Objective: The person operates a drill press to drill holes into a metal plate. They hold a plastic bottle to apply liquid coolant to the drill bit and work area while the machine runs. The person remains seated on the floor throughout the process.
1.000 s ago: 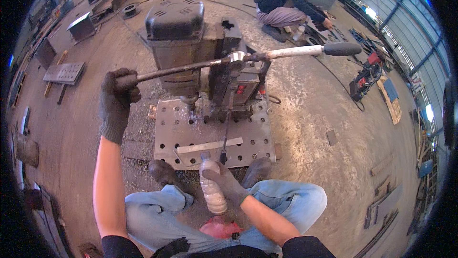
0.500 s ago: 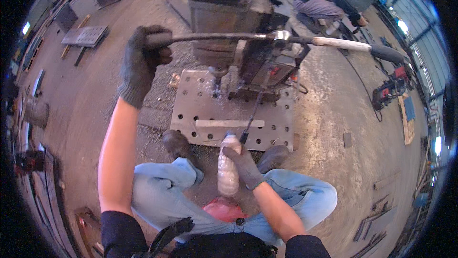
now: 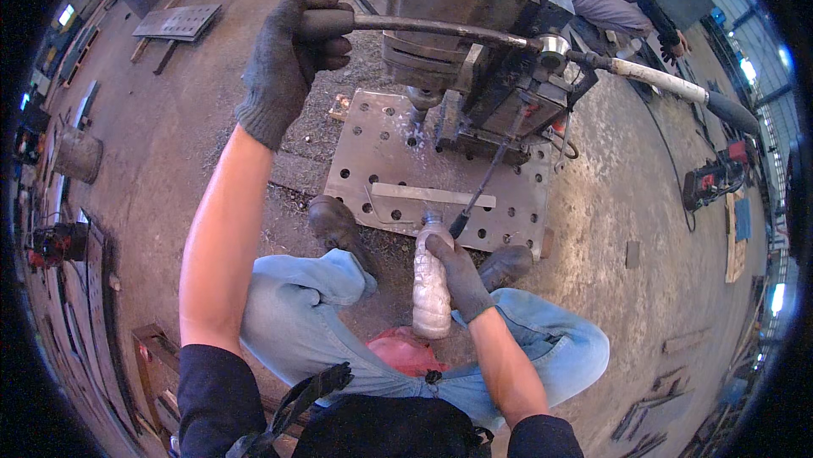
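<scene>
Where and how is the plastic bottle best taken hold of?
Probably around its upper body, coming from the right, as the right hand does: the bottle's rounded side suits a wrapped grip, and its neck, pointing toward the perforated plate, is left free.

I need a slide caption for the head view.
Gloved left hand grips a machine lever; gloved right hand holds a plastic bottle near a perforated plate.

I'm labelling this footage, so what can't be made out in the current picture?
All in the head view:
- Machine's top: cut off by the upper edge.
- Left hand's palm: hidden by its own back, around the lever's grip.
- Right hand's fingertips: hidden behind the bottle.
- Red object: partly covered by the jeans, kind unclear.
</scene>
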Demonstrator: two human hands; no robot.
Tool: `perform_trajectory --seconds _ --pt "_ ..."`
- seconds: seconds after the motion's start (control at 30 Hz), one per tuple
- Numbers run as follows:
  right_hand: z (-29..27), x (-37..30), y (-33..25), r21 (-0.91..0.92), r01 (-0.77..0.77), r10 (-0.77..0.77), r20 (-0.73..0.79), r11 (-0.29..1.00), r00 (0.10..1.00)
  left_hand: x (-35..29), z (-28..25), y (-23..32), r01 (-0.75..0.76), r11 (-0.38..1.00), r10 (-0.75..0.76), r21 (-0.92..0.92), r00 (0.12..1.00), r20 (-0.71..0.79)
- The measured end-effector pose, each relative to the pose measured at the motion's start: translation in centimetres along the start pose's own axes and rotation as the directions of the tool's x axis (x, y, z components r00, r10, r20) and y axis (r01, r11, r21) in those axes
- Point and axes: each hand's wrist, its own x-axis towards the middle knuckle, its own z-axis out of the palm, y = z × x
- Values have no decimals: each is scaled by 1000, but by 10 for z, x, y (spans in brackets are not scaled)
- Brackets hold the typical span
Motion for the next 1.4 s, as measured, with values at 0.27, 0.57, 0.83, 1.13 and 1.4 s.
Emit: perform_trajectory --seconds 0.27,0.57,0.83,1.13,1.4 --pt "-2 7 14 49 -65 66 -12 997 998 2 0 -1 34 998 -34 -46 999 -2" --pt "3 -3 -7 35 -115 116 -22 993 993 -2 6 3 31 999 -32 -34 999 -17" --pt "21 -14 -17 -146 300 -306 -20 943 952 -2 3 1 29 999 -30 -26 999 -28" --pt "12 -11 -11 13 93 -94 23 996 995 -2 6 1 33 999 -32 8 999 -39" --pt "-6 4 3 61 -102 100 41 993 994 3 -3 -3 -20 1000 20 -20 1000 -1"
